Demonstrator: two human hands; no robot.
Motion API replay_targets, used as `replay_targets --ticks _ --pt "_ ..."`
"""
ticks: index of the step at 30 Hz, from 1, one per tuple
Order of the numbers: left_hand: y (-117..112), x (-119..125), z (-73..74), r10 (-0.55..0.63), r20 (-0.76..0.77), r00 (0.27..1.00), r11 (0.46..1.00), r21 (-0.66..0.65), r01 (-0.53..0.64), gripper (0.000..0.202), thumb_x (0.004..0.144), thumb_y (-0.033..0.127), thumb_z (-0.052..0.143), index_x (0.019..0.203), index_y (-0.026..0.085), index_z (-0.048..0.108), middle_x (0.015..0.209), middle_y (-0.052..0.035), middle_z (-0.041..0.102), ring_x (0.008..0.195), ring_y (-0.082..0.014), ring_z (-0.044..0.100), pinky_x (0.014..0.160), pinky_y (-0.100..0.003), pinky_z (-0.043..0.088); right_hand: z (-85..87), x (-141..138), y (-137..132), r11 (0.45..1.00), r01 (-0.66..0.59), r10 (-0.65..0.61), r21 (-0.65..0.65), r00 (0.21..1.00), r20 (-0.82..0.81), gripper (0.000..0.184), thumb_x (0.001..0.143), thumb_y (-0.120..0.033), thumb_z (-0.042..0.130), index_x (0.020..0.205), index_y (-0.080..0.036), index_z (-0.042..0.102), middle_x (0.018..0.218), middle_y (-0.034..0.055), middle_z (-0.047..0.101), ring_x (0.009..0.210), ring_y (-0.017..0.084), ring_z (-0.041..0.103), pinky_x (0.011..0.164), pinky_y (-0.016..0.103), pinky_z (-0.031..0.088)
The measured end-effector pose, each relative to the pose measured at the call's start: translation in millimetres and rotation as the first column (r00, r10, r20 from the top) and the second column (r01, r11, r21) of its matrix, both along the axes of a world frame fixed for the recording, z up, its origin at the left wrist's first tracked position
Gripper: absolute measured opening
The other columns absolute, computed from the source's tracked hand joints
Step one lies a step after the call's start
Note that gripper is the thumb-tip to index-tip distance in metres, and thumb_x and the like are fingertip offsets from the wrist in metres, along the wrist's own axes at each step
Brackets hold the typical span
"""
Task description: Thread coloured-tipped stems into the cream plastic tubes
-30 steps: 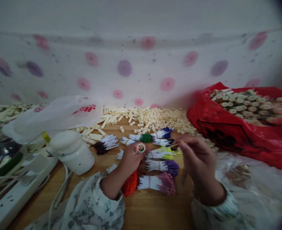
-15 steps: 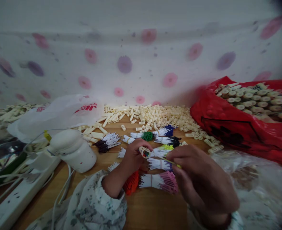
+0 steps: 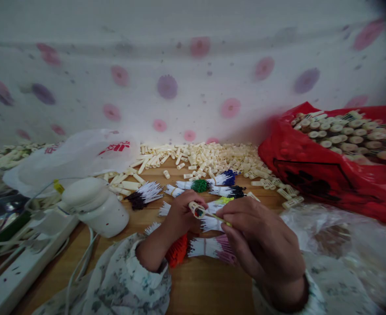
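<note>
While the left hand grips the cream tube at the lower centre of the frame, the right hand pinches a thin stick by its yellow end. The stick's long axis rises leftward from the right fingers toward the tube's open mouth; contact cannot be confirmed.

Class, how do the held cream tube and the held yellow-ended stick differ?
The cream tube is wide and hollow; the yellow-ended stick is thin.
The tube's outside is cream; the stick shows pale and yellow.
The left hand holds the tube, the right hand the stick.
Both are above the table.
</note>
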State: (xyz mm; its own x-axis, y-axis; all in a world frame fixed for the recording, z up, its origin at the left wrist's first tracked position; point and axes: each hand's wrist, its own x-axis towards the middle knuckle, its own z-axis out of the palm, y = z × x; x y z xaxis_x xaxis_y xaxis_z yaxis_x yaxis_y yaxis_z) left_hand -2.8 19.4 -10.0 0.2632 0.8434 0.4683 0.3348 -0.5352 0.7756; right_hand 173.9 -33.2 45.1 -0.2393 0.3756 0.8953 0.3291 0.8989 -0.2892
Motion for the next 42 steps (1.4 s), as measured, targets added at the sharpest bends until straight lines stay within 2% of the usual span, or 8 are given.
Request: replay_targets --ticks 5,9,13,16,18,25,33,42 --pt "0.7 -0.1 -4.1 -0.024 -0.032 0.999 1.0 -0.001 0.024 0.01 0.076 0.021 0.061 0.066 0.019 0.061 0.069 -0.0009 0.061 0.069 -0.0169 0.055 0.066 -0.027 0.041 -2.5 -1.0 1.6 1.0 -0.011 0.01 0.015 1.0 0.026 0.024 0.079 -0.007 0.058 0.099 -0.02 0.058 0.084 0.0071 0.069 0.079 0.018 0.066 0.068 0.033 0.056" --pt "1.7 -0.3 -4.6 0.024 -0.066 0.998 0.999 0.043 -0.021 0.008 0.076 0.026 0.062 0.075 0.019 0.062 0.075 -0.0018 0.061 0.076 -0.0188 0.056 0.071 -0.029 0.041 -7.6 -2.5 11.1 1.0 0.03 -0.03 0.002 0.999 0.017 0.021 0.078 -0.006 0.059 0.094 -0.019 0.06 0.086 0.0073 0.068 0.079 0.018 0.063 0.068 0.032 0.054" --pt "1.2 -4.8 -3.4 0.042 -0.154 0.987 0.997 0.074 -0.031 0.032 0.079 0.043 0.063 0.101 0.019 0.059 0.097 -0.0066 0.06 0.093 -0.0231 0.054 0.082 -0.033 0.041 -14.1 -0.9 20.5 0.995 0.097 -0.096 -0.017 0.994 0.042 0.019 0.08 -0.008 0.059 0.094 -0.02 0.061 0.086 0.0053 0.067 0.079 0.018 0.06 0.069 0.034 0.051" --pt "-0.9 -8.7 -3.7 0.01 -0.179 0.984 0.995 0.102 0.008 0.049 0.084 0.056 0.049 0.117 0.02 0.051 0.109 -0.0096 0.055 0.102 -0.0249 0.051 0.089 -0.035 0.039 -19.3 1.8 25.0 0.991 0.13 -0.128 -0.037 0.99 0.067 0.02 0.08 -0.008 0.059 0.097 -0.02 0.061 0.092 0.0062 0.064 0.085 0.018 0.058 0.073 0.035 0.05" --pt "-2.2 -10.0 -4.0 0.005 -0.186 0.983 0.993 0.119 0.017 0.048 0.09 0.055 0.037 0.121 0.02 0.048 0.111 -0.0104 0.053 0.105 -0.0244 0.049 0.091 -0.035 0.037 -23.1 2.8 27.5 0.985 0.166 -0.162 -0.041 0.983 0.089 0.021 0.08 -0.008 0.059 0.097 -0.02 0.062 0.095 0.0065 0.062 0.087 0.018 0.056 0.074 0.036 0.049" --pt "-1.8 -8.2 -0.6 0.104 -0.222 0.97 0.978 0.198 -0.059 0.044 0.092 0.052 0.033 0.104 0.017 0.057 0.097 -0.009 0.053 0.097 -0.0237 0.049 0.085 -0.035 0.038 -33.4 1.5 33.8 0.977 0.178 -0.173 -0.114 0.983 0.055 0.018 0.078 -0.007 0.061 0.089 -0.021 0.062 0.096 0.0049 0.052 0.089 0.018 0.052 0.073 0.033 0.047" --pt "-1.9 -7.5 -1.5 0.161 -0.221 0.962 0.958 0.271 -0.098 0.042 0.09 0.05 0.042 0.098 0.015 0.062 0.089 -0.0076 0.052 0.089 -0.0222 0.049 0.078 -0.033 0.039 -27.9 1.8 34.3 0.955 0.111 -0.13 -0.274 0.99 -0.049 0.013 0.075 -0.01 0.066 0.08 -0.022 0.066 0.093 0.0033 0.046 0.09 0.017 0.048 0.076 0.031 0.044" --pt "1.8 -6.9 -3.4 0.23 -0.235 0.944 0.946 0.281 -0.161 0.039 0.089 0.049 0.046 0.095 0.015 0.063 0.088 -0.0072 0.052 0.087 -0.0221 0.049 0.077 -0.034 0.04 -35.9 -1.1 37.3 0.955 0.128 -0.135 -0.268 0.991 -0.006 0.014 0.079 -0.009 0.06 0.085 -0.021 0.064 0.092 0.0037 0.047 0.09 0.017 0.048 0.076 0.033 0.042"
